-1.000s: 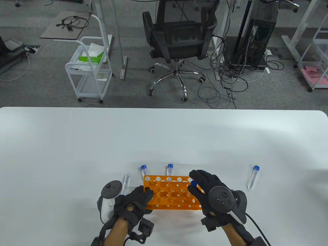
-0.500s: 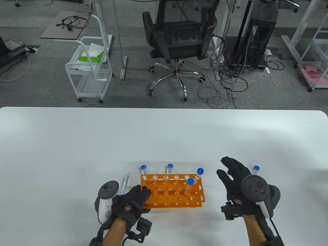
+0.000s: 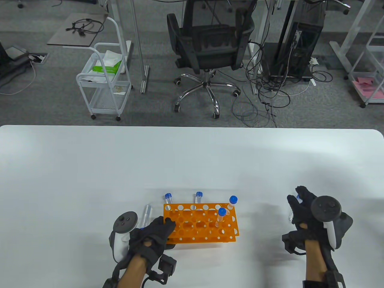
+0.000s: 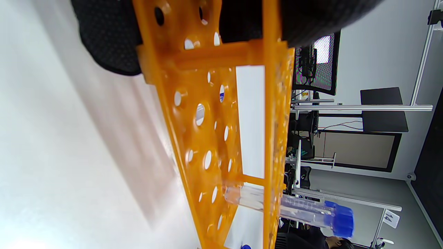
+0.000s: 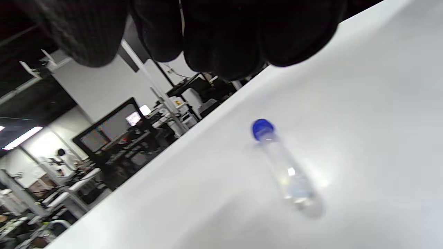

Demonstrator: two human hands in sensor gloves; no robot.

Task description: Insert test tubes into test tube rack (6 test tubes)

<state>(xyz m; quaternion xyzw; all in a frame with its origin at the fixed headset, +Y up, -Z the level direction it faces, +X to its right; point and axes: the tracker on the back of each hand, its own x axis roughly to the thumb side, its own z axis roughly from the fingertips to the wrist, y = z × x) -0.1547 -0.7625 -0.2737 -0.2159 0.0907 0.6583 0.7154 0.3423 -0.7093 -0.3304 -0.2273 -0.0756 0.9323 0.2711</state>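
The left hand (image 3: pixel 153 235) lies low with its fingers (image 3: pixel 168 223) curled in a grip and its tracker (image 3: pixel 124 232) toward the outside, while the right hand (image 3: pixel 303 210) hovers apart, fingers (image 5: pixel 221 38) loosely bent and holding nothing.

This looks like a research lab set up in an office-type room; grey carpet runs beyond the white table (image 3: pixel 192 156), with a black mesh swivel chair (image 3: pixel 208 45) on castors, a dark computer tower (image 3: pixel 295 51) trailing loose cables (image 3: pixel 261 99), and a white wheeled cart (image 3: pixel 105 87) holding papers; the right wrist view shows monitors (image 5: pixel 114 128) and aluminium-frame benches further off, though blurred; on the table stands an orange test tube rack (image 3: pixel 201 223) with blue-capped tubes (image 3: pixel 231 204), which is lab ware.
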